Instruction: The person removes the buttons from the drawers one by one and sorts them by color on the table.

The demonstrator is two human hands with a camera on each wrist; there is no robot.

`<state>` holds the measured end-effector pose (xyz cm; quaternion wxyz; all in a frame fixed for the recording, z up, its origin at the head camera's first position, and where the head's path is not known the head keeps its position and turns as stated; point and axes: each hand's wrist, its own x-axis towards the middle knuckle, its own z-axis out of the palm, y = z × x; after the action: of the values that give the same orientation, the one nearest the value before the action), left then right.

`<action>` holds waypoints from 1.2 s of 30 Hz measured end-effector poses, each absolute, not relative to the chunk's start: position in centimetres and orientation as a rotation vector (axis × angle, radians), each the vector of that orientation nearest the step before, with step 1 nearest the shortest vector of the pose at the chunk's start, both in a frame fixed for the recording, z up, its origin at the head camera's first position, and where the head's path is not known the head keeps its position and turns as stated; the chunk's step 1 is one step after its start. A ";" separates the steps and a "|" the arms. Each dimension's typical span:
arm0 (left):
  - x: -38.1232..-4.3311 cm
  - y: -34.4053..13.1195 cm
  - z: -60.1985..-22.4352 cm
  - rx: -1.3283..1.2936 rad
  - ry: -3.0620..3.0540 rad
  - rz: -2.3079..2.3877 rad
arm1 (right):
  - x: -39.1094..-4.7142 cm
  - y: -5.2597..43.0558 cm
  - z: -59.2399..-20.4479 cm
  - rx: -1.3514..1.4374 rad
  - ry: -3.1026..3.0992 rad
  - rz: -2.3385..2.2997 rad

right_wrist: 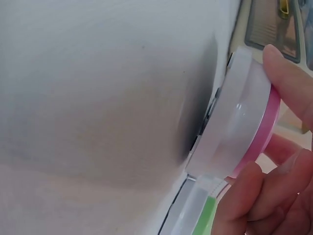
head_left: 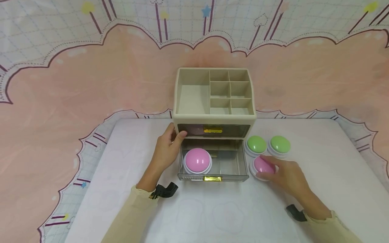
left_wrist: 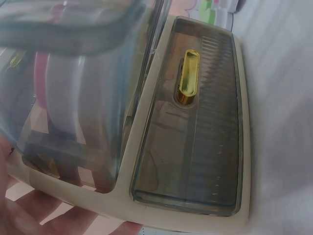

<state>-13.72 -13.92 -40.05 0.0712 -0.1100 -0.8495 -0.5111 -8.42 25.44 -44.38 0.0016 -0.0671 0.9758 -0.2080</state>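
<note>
My left hand (head_left: pixel 165 148) grips the left side of a cream desk organizer (head_left: pixel 214 117), thumb on its front and fingers along the side. Between two closed drawers, a clear drawer (head_left: pixel 191 177) is pulled out. A pink domed push button (head_left: pixel 198 160) with a white base sits in its left part. Right of that drawer, my right hand (head_left: pixel 287 175) pinches another pink push button (head_left: pixel 263 166) between thumb and fingers. In the right wrist view its white base (right_wrist: pixel 225 117) is tilted, with a shadow under it on the table. Two green push buttons (head_left: pixel 257 144) stand just behind it.
The organizer's top has one large compartment (head_left: pixel 194 98) and several small ones. A gold handle (left_wrist: pixel 188 73) marks the closed lower drawer in the left wrist view. White table (head_left: pixel 212 216) spreads around, with a patterned cloth (head_left: pixel 91 74) behind and at the sides.
</note>
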 end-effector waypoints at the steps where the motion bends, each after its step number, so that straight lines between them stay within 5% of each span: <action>1: -13.7 -13.9 -40.0 -0.330 -2.554 -1.537 | -8.4 25.4 -44.4 -0.210 3.062 -0.652; 36: -13.8 -13.8 -40.1 -0.348 -2.541 -1.541 | -8.1 25.5 -44.1 -0.264 3.062 -0.717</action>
<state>-13.80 -13.83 -40.06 0.0747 -0.1159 -0.8468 -0.5136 -8.11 25.49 -44.09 -0.0073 -0.0835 0.9702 -0.2272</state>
